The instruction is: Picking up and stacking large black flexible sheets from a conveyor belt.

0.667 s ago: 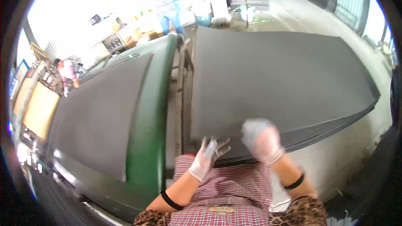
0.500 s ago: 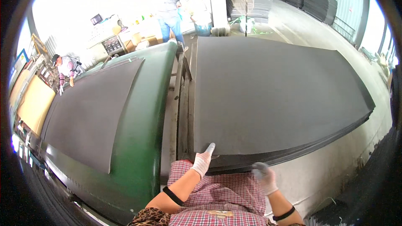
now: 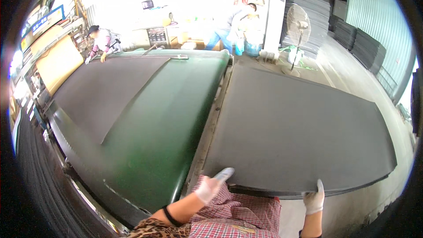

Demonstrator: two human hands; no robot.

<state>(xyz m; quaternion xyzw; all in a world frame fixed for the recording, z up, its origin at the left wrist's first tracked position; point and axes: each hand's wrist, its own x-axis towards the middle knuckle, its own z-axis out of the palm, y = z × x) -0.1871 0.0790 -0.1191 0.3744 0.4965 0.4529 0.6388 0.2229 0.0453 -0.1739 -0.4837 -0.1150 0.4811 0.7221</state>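
Before me lies a stack of large flat dark grey sheets point(image 3: 299, 128), its near edge close to my body. My left hand point(image 3: 213, 187), in a white glove with grey fingertips, is at the near left corner. One digit reaches over the top sheet; the others are hidden, and motion blurs it slightly. Further right along the same edge, my right hand point(image 3: 314, 200), gloved alike, grips the rim with a digit upright on top and the remaining fingers below. To the left, another dark sheet point(image 3: 110, 83) rests on a green conveyor belt point(image 3: 163, 136).
A metal frame point(image 3: 211, 125) separates belt and stack. Beyond the belt's far left side a person point(image 3: 103, 44) has hands at the sheet; another person point(image 3: 229, 28) bends near the back wall. A standing fan point(image 3: 298, 28) and tall stacks of sheets point(image 3: 317, 13) are behind.
My view has turned left. My right hand has moved from just off the near edge to the right along it and onto it. The sheet on the belt lies farther from me.
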